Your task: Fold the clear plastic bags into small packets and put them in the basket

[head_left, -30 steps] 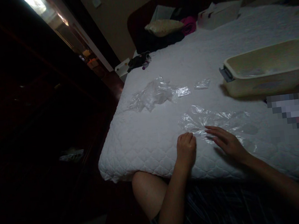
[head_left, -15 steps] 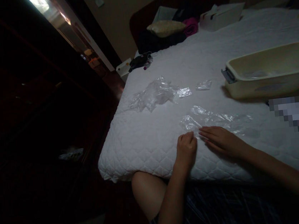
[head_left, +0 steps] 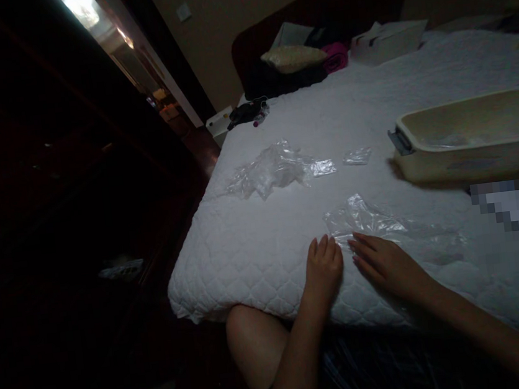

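A clear plastic bag (head_left: 365, 217) lies loosely spread near the front edge of the white quilted bed cover (head_left: 247, 252). My left hand (head_left: 324, 265) rests palm down at the bag's near left corner, its fingers stretched forward. Just to the right, my right hand (head_left: 386, 261) lies over the bag's near edge with its fingers extended and slightly apart. Farther back is a crumpled heap of clear plastic bags (head_left: 269, 171). To the right of that heap sits a small folded clear bag (head_left: 357, 157).
A cream plastic bin (head_left: 470, 155) with a grey latch stands at the right, some clear plastic inside. Toward the headboard are a beige pillow (head_left: 295, 58), a rolled magenta cloth (head_left: 335, 56) and a white box (head_left: 387, 42). Dark items (head_left: 246, 112) lie at the far left edge.
The near bag has shifted and spread, its far end reaching farther right. My left fingers have straightened, and my right fingers have parted a little. The view has tilted slightly.
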`<state>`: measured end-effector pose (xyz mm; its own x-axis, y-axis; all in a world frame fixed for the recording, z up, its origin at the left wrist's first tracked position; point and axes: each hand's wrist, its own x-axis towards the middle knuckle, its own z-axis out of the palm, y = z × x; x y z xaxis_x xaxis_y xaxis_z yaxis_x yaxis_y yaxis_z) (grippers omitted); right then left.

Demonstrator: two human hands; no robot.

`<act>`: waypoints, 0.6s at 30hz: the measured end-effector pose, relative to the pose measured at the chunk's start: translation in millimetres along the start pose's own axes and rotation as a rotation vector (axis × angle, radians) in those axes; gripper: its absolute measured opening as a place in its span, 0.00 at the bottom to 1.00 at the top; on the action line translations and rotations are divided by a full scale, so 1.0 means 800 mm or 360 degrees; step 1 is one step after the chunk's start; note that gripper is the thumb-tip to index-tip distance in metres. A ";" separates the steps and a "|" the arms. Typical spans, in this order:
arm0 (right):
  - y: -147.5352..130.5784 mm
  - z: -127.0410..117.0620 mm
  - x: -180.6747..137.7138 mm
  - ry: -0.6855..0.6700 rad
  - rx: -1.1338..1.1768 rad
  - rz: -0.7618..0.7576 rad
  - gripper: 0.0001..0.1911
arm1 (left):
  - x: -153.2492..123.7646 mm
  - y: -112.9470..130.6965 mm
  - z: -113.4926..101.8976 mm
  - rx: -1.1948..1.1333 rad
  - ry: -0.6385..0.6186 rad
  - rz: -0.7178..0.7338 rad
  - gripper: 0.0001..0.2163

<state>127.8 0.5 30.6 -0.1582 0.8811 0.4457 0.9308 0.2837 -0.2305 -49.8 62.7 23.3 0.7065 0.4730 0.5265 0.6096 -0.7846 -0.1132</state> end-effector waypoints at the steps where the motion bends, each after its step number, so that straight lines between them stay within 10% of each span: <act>1: 0.001 -0.002 0.001 0.0012 0.0004 -0.0002 0.20 | 0.000 0.000 0.001 -0.0002 -0.0007 -0.0007 0.10; 18: 0.035 0.003 0.001 -0.0080 -0.0115 -0.0035 0.19 | 0.004 -0.004 -0.004 -0.0152 -0.0071 -0.0048 0.09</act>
<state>153.0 10.4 22.6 -0.1933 0.8934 0.4055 0.9480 0.2765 -0.1573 -50.9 65.6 27.8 0.7048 0.5128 0.4902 0.5954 -0.8033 -0.0158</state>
